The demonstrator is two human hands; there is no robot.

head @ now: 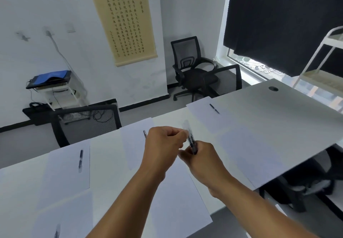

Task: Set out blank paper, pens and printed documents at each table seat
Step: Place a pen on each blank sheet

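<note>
Both my hands meet above the middle of the white table (278, 108). My right hand (202, 159) grips a small bundle of black pens (191, 141) that points up and away. My left hand (163, 143) pinches the top end of one blurred pen in that bundle. Several blank sheets lie around the table. One pen (80, 160) rests on the left sheet (63, 174), another pen (214, 108) on the far sheet (202, 111). A third pen (144, 133) shows just behind my left hand, and a fourth pen (57, 231) lies at the bottom left.
A mesh chair (85, 124) is tucked in at the far left side, another chair (228, 80) at the far right, and a black office chair (193, 67) stands in the corner. A white shelf rack (323, 59) stands at the right by the window.
</note>
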